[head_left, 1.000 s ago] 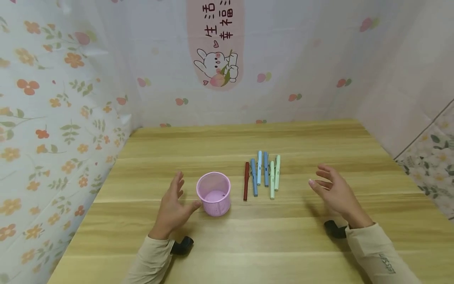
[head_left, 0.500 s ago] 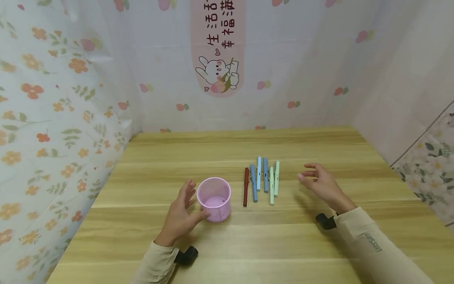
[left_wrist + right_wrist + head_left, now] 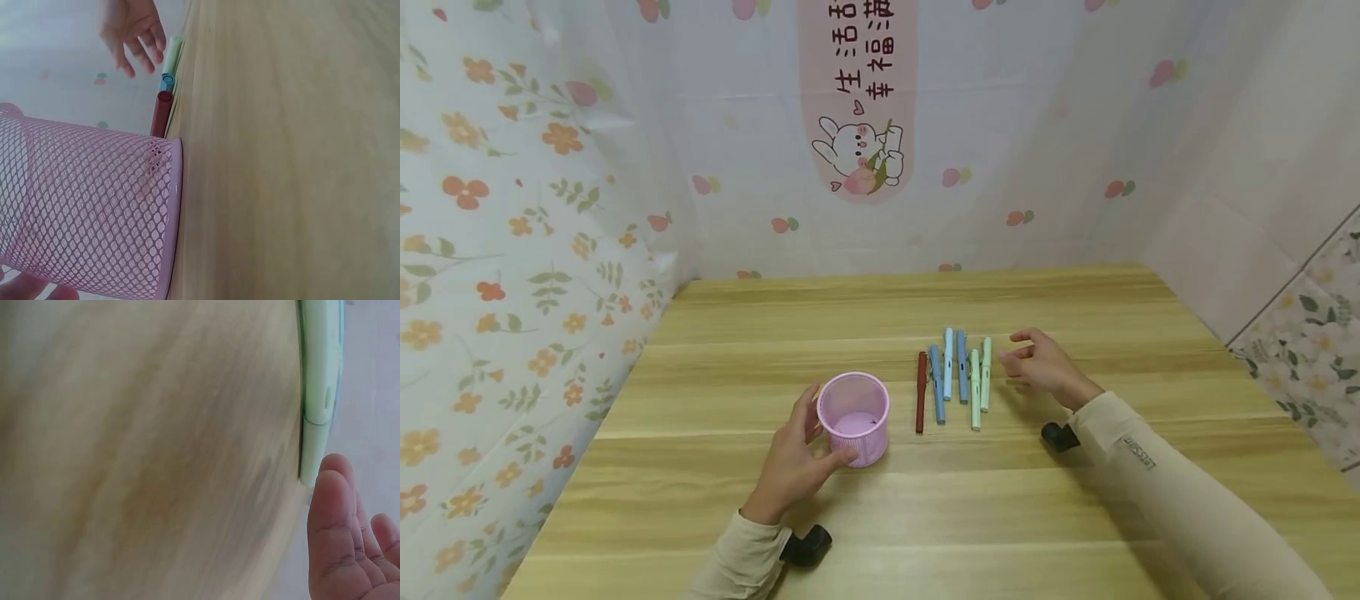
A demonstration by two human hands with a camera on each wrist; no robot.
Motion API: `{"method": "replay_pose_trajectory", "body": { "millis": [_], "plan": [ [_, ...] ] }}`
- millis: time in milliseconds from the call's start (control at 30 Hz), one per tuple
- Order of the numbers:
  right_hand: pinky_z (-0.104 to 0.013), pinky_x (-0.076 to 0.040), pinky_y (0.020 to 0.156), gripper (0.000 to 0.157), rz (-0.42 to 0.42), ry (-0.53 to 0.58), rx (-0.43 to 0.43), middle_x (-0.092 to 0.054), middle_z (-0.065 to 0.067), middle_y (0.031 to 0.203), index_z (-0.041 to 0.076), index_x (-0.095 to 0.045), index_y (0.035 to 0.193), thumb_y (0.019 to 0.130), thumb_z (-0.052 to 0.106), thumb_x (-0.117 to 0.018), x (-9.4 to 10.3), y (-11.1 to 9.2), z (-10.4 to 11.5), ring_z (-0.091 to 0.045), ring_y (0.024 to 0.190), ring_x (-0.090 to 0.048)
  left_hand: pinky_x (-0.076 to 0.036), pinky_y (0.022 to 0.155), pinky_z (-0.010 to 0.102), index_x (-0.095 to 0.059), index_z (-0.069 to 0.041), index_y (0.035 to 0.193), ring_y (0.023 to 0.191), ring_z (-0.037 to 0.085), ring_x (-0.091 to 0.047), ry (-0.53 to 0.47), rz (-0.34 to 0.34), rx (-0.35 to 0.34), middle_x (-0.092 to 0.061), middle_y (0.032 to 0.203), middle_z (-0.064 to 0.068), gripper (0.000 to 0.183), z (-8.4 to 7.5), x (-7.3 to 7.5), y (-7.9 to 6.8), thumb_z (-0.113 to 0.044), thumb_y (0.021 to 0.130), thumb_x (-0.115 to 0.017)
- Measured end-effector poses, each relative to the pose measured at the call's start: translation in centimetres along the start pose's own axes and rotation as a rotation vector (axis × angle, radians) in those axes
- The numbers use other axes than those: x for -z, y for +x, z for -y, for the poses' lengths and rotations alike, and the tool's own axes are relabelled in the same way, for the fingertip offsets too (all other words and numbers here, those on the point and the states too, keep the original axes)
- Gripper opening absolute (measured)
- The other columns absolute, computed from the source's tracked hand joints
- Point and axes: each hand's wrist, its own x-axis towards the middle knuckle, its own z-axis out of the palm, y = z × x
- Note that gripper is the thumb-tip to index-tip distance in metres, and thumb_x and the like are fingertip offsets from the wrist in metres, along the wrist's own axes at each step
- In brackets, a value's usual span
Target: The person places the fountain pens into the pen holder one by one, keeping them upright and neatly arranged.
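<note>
A pink mesh cup (image 3: 853,446) stands upright on the desk, with no pen inside it, as a person works at close quarters with both hands. The left hand (image 3: 793,467) curves round the cup, thumb along its near wall and fingers behind its left side; how firmly it grips, I cannot tell. Just right of the cup, and apart from it, six pens lie side by side: a red pen (image 3: 921,392) nearest, then a blue pen (image 3: 937,385), a light blue pen (image 3: 948,365), another blue pen (image 3: 962,367), and two pale green ones, a nearer green pen (image 3: 975,389) and a farther green pen (image 3: 986,375). The right hand (image 3: 1037,362) hangs just beside the green pair, fingers loosely spread and holding nothing, a small gap showing from above. By my reading it is early in the work: the cup is in hand, but all six pens remain on the desk (image 3: 925,517), none lifted, so the handling of every one is left to do. Beyond the desk hangs a pale curtain (image 3: 1037,108) printed with fruit and a cartoon rabbit (image 3: 853,146).
</note>
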Motion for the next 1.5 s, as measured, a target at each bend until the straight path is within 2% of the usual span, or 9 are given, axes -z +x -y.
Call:
{"method": "replay_pose_trajectory", "body": {
  "millis": [300,567,933,1233,1500],
  "plan": [
    [-0.035,-0.056,0.076,0.062,0.044,-0.035,-0.077,-0.050,-0.024,0.118,-0.006,-0.025,0.142,0.099,0.027,-0.057,-0.4,1.8,0.2,-0.027,0.087,-0.061,-0.048,0.096,0.052,-0.026,0.012,0.143,0.118,0.043,-0.054,-0.002,0.007,-0.002,-0.055,0.127,0.031,0.094,0.0,-0.5,0.0,-0.009,0.073,-0.085],
    [-0.034,-0.057,0.070,0.062,0.082,-0.115,-0.105,-0.054,-0.021,0.107,-0.008,-0.027,0.139,0.098,0.026,-0.058,-0.7,3.4,0.9,-0.023,0.078,-0.060,-0.051,0.094,0.046,-0.032,0.007,0.141,0.113,0.042,-0.058,-0.002,-0.026,-0.009,-0.057,0.123,0.030,0.087,-0.2,-0.7,0.5,-0.005,0.072,-0.085],
    [-0.032,-0.057,0.067,0.059,0.095,-0.164,-0.157,-0.055,-0.011,0.082,-0.008,-0.026,0.139,0.098,0.020,-0.059,-1.2,4.5,1.5,-0.018,0.067,-0.054,-0.052,0.093,0.044,-0.032,0.005,0.143,0.111,0.044,-0.058,0.027,-0.026,-0.028,-0.055,0.125,0.029,0.095,-0.1,-0.9,0.6,-0.012,0.068,-0.089],
    [-0.032,-0.057,0.065,0.060,0.090,-0.225,-0.154,-0.055,-0.016,0.089,-0.009,-0.027,0.138,0.094,0.012,-0.062,-1.3,4.7,1.5,-0.021,0.073,-0.057,-0.055,0.088,0.043,-0.037,0.003,0.140,0.105,0.042,-0.062,0.059,-0.055,-0.030,-0.058,0.122,0.027,0.089,-0.3,-1.2,0.6,-0.010,0.068,-0.089],
    [-0.029,-0.057,0.063,0.061,0.065,-0.316,-0.122,-0.053,-0.022,0.102,-0.009,-0.031,0.136,0.089,0.007,-0.068,-1.5,4.7,1.2,-0.021,0.069,-0.062,-0.057,0.082,0.045,-0.039,0.002,0.139,0.099,0.037,-0.063,0.077,-0.066,0.029,-0.060,0.116,0.022,0.093,-0.4,-0.7,0.6,-0.014,0.064,-0.091]
  ]
}}
